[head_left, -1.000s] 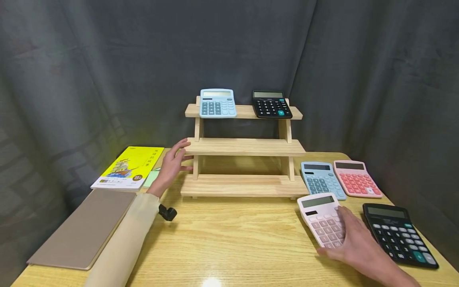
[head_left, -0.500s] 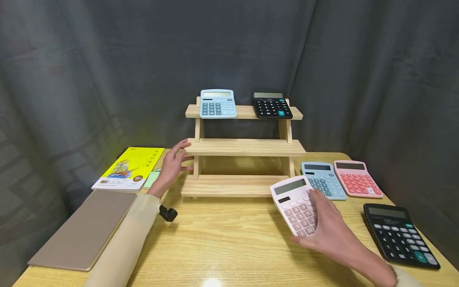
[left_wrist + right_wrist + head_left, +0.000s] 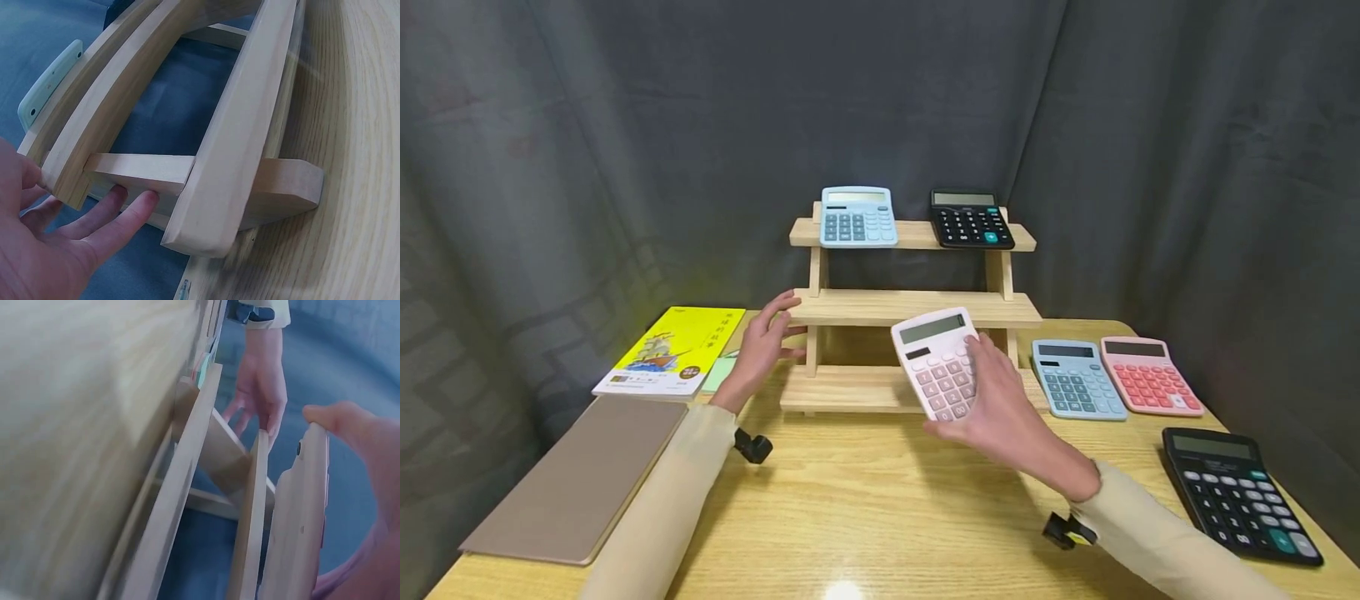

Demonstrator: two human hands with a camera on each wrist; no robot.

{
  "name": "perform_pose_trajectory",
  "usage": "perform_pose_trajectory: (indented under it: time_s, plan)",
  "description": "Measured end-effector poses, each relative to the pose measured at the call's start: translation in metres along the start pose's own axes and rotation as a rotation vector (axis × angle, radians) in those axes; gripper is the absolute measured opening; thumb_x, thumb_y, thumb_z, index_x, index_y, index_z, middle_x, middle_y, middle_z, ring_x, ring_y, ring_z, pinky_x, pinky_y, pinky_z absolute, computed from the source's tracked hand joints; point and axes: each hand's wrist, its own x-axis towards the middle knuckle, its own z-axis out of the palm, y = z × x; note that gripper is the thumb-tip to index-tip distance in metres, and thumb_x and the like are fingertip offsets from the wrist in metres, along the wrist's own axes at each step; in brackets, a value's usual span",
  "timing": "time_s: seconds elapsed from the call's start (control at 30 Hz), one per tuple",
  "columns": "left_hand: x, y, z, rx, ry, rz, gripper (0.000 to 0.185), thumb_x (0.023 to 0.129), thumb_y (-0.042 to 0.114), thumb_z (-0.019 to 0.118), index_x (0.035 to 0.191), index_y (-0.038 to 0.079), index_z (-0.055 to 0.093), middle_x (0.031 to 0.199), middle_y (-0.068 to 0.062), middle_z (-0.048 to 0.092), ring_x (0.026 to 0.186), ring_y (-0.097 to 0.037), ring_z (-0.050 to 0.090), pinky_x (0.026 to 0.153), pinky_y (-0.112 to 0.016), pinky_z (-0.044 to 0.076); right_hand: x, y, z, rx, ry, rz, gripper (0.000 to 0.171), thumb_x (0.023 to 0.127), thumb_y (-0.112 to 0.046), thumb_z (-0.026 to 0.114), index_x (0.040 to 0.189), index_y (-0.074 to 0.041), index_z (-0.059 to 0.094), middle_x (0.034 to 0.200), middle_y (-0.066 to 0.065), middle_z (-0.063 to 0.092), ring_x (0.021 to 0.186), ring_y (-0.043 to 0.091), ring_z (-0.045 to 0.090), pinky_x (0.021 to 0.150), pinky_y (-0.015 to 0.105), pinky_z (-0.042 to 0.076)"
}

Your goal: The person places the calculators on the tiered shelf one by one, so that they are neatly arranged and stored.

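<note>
A three-tier wooden rack (image 3: 917, 307) stands on the table. My left hand (image 3: 764, 339) rests with straight fingers against the left end of its middle shelf (image 3: 119, 134) and left upright; the fingers (image 3: 119, 222) show in the left wrist view. My right hand (image 3: 996, 400) grips a pale pink calculator (image 3: 938, 362), held tilted in the air in front of the middle and lower shelves. Its edge (image 3: 300, 525) shows in the right wrist view beside the rack (image 3: 247, 519). A blue calculator (image 3: 857, 216) and a black calculator (image 3: 972, 219) sit on the top shelf.
On the table (image 3: 865, 508) right of the rack lie a blue calculator (image 3: 1077, 378), a coral pink calculator (image 3: 1150, 376) and a black calculator (image 3: 1238, 494). A yellow book (image 3: 672, 351) and a tan notebook (image 3: 576, 479) lie at the left. A dark curtain hangs behind.
My right hand lifted the pale pink calculator off the table at the right and carried it left and up, in front of the rack. The left hand stayed on the rack.
</note>
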Motion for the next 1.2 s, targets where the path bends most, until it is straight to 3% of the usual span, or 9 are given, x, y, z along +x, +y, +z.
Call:
perform_pose_trajectory:
  time_s: [0.27, 0.43, 0.53, 0.67, 0.8, 0.93, 1.2]
  plan:
    - [0.000, 0.000, 0.000, 0.000, -0.002, 0.004, 0.044, 0.112, 0.023, 0.039, 0.152, 0.005, 0.043, 0.164, -0.003, 0.028, 0.127, -0.051, 0.051, 0.085, -0.055, 0.058, 0.048, -0.025, 0.020, 0.024, 0.020, -0.002, 0.135, 0.058, -0.048, 0.095, 0.156, 0.007, 0.021, 0.161, 0.032, 0.016, 0.149, 0.048, 0.014, 0.118, 0.068, 0.012]
    - [0.001, -0.001, -0.001, 0.007, 0.001, 0.011, 0.044, 0.112, 0.023, 0.039, 0.152, 0.005, 0.042, 0.163, -0.006, 0.029, 0.127, -0.052, 0.051, 0.085, -0.057, 0.058, 0.078, -0.037, 0.027, 0.027, 0.014, 0.008, 0.135, 0.061, -0.051, 0.094, 0.156, 0.007, 0.019, 0.161, 0.031, 0.019, 0.150, 0.045, 0.013, 0.122, 0.061, 0.010]
    - [0.002, -0.001, -0.001, 0.013, 0.008, 0.007, 0.044, 0.111, 0.022, 0.040, 0.152, 0.006, 0.043, 0.163, -0.006, 0.030, 0.126, -0.052, 0.052, 0.084, -0.056, 0.058, 0.095, -0.043, 0.032, 0.053, 0.028, 0.003, 0.129, 0.061, -0.051, 0.094, 0.155, 0.005, 0.025, 0.155, 0.030, 0.030, 0.147, 0.044, 0.020, 0.122, 0.057, 0.016]
    - [0.002, -0.002, -0.001, 0.011, 0.012, -0.003, 0.044, 0.112, 0.022, 0.039, 0.152, 0.006, 0.043, 0.163, -0.005, 0.030, 0.126, -0.052, 0.051, 0.084, -0.054, 0.059, 0.114, -0.048, 0.038, 0.041, 0.048, 0.009, 0.122, 0.060, -0.054, 0.094, 0.148, 0.006, 0.034, 0.134, 0.024, 0.046, 0.130, 0.040, 0.039, 0.112, 0.054, 0.034]
    - [0.002, -0.001, -0.001, -0.003, 0.015, -0.002, 0.043, 0.112, 0.021, 0.038, 0.151, 0.004, 0.044, 0.163, -0.004, 0.029, 0.126, -0.052, 0.051, 0.083, -0.055, 0.059, 0.128, -0.055, 0.045, -0.002, 0.034, 0.064, 0.126, 0.060, -0.060, 0.091, 0.148, 0.009, 0.032, 0.133, 0.025, 0.044, 0.124, 0.040, 0.042, 0.108, 0.051, 0.039]
    - [0.002, -0.002, -0.001, -0.002, 0.017, -0.001, 0.043, 0.112, 0.021, 0.038, 0.151, 0.004, 0.044, 0.163, -0.004, 0.029, 0.126, -0.052, 0.052, 0.082, -0.054, 0.060, 0.138, -0.062, 0.054, -0.036, 0.010, 0.112, 0.131, 0.061, -0.062, 0.090, 0.150, 0.010, 0.028, 0.143, 0.030, 0.039, 0.132, 0.042, 0.038, 0.113, 0.051, 0.036]
    - [0.001, 0.000, 0.000, -0.008, 0.020, -0.025, 0.043, 0.112, 0.021, 0.038, 0.151, 0.005, 0.044, 0.164, -0.001, 0.028, 0.127, -0.049, 0.052, 0.084, -0.055, 0.059, 0.149, -0.078, 0.067, -0.077, -0.015, 0.138, 0.136, 0.062, -0.068, 0.087, 0.153, 0.011, 0.023, 0.149, 0.031, 0.034, 0.132, 0.039, 0.038, 0.113, 0.049, 0.037]
